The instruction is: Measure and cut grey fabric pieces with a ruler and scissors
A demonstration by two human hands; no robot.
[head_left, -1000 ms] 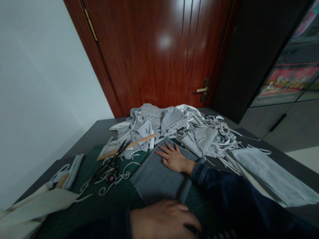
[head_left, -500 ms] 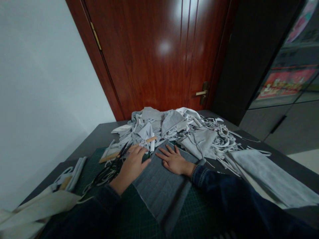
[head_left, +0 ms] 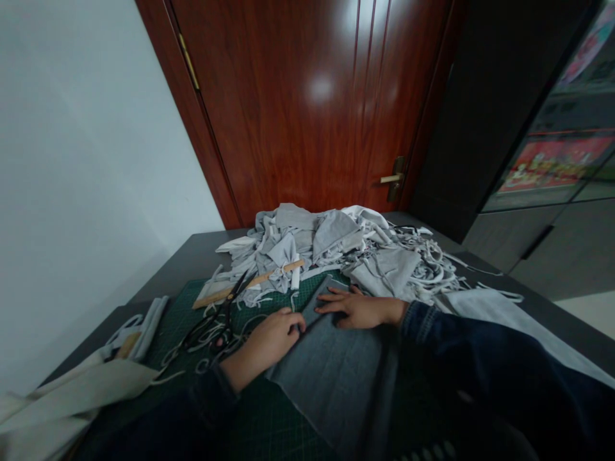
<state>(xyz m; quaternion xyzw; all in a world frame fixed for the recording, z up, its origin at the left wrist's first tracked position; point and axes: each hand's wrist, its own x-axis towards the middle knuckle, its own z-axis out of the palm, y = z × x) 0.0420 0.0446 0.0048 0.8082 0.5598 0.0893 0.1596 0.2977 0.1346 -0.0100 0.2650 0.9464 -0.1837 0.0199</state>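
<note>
A folded piece of grey fabric lies on the green cutting mat. My left hand has its fingers curled on the fabric's left edge and seems to pinch it. My right hand rests flat across the fabric's far end, fingers spread. Its dark denim sleeve covers the fabric's right side. Black-handled scissors lie on the mat left of my left hand, tangled with thin white strips. A wooden ruler lies just beyond them.
A heap of grey and white fabric scraps and strips stands on the dark table against a red-brown wooden door. Folded pale grey cloth lies to the right, and cream cloth lies at the front left.
My left hand has moved right from the scissors to the fabric's edge. My right hand has slid right, and the fabric's far end now looks narrower. The camera has shifted slightly.
</note>
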